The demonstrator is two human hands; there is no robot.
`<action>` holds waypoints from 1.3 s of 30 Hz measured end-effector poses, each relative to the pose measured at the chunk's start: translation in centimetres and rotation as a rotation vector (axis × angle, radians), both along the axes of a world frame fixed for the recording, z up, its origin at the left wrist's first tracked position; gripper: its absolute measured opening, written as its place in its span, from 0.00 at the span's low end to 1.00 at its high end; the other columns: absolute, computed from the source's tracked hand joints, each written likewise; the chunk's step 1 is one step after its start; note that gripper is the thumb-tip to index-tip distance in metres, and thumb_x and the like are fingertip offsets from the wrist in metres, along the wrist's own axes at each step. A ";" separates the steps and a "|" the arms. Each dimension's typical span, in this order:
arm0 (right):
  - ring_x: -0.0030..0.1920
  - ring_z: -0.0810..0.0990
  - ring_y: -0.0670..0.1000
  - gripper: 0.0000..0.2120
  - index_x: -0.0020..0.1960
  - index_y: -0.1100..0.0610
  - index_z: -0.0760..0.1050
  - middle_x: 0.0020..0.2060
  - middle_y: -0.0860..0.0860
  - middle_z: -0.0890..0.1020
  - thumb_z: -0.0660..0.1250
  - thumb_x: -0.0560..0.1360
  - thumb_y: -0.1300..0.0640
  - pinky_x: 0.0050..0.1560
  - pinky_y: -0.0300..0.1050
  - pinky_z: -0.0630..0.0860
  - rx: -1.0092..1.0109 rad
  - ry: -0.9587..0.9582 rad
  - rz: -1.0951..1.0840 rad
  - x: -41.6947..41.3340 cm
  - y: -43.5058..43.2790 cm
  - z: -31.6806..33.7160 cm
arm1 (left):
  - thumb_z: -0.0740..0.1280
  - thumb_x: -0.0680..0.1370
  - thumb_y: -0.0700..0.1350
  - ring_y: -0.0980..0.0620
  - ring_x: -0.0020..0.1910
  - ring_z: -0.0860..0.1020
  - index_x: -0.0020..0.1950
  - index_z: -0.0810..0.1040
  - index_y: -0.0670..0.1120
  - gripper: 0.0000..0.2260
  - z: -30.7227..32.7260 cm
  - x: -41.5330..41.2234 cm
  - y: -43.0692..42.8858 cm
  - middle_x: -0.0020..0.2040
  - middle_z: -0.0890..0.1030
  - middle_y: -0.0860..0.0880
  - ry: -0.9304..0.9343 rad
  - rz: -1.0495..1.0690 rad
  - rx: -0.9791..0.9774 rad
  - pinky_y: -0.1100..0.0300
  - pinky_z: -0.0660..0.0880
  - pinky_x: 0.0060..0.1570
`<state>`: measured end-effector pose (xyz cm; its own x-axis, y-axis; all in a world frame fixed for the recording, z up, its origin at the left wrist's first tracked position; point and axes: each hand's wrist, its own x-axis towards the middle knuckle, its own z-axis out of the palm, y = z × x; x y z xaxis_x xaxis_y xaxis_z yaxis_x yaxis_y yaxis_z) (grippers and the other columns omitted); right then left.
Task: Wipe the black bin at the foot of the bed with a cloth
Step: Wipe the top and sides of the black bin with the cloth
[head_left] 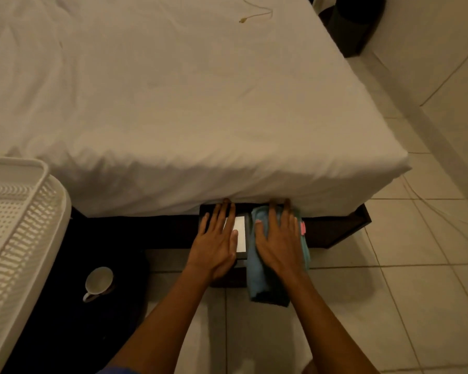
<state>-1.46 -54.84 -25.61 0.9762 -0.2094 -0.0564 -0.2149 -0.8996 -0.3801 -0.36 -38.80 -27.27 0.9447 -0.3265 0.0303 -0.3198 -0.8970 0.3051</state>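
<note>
- At lower centre of the frame, the black bin (pixel 242 255) sits against the white-sheeted bed (pixel 173 103).
- I have my left hand (pixel 216 245) flat on its top, fingers spread, gripping nothing.
- My right hand (pixel 277 242) presses the blue cloth (pixel 257 276) down, fingers extended.
- Wiping looks underway; next I'd sweep the cloth over the lid toward the white label (pixel 240 233).

Two bare forearms, no sleeves below the elbow, left hand (pixel 217 240) and right hand (pixel 278 238) without rings, watch or gloves, a sliver of blue clothing (pixel 114 370) showed at the bottom edge
</note>
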 end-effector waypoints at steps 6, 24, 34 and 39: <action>0.79 0.41 0.53 0.35 0.80 0.50 0.41 0.80 0.55 0.43 0.42 0.78 0.36 0.77 0.52 0.42 -0.006 -0.044 0.088 -2.9 0.4 -0.4 | 0.40 0.81 0.54 0.52 0.79 0.39 0.79 0.39 0.47 0.28 0.1 0.1 0.1 0.80 0.40 0.48 0.019 -0.008 -0.002 0.49 0.45 0.78; 0.79 0.42 0.52 0.34 0.80 0.48 0.42 0.80 0.54 0.43 0.43 0.78 0.36 0.77 0.52 0.43 -0.001 -0.057 0.129 -4.2 -0.4 -0.1 | 0.38 0.80 0.56 0.51 0.79 0.42 0.79 0.40 0.47 0.28 0.1 0.4 0.0 0.80 0.42 0.48 0.007 -0.011 0.013 0.54 0.39 0.75; 0.79 0.43 0.51 0.33 0.80 0.47 0.44 0.80 0.52 0.46 0.40 0.78 0.34 0.78 0.53 0.44 -0.010 -0.066 0.180 -2.7 -0.5 0.3 | 0.38 0.80 0.56 0.51 0.79 0.42 0.79 0.42 0.46 0.29 -0.2 0.4 -0.1 0.79 0.41 0.49 0.006 0.002 -0.009 0.54 0.38 0.74; 0.79 0.43 0.53 0.30 0.80 0.49 0.46 0.80 0.53 0.49 0.44 0.80 0.41 0.77 0.51 0.41 -0.050 -0.072 0.058 -1.2 0.9 -0.1 | 0.31 0.78 0.59 0.52 0.79 0.40 0.79 0.40 0.47 0.31 -0.3 0.5 0.3 0.79 0.40 0.50 0.022 -0.035 -0.018 0.54 0.36 0.74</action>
<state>-2.68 -53.97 -25.70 0.9879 -0.1531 0.0231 -0.1357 -0.9279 -0.3474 0.09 -38.51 -27.61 0.9333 -0.3587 0.0158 -0.3437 -0.8798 0.3283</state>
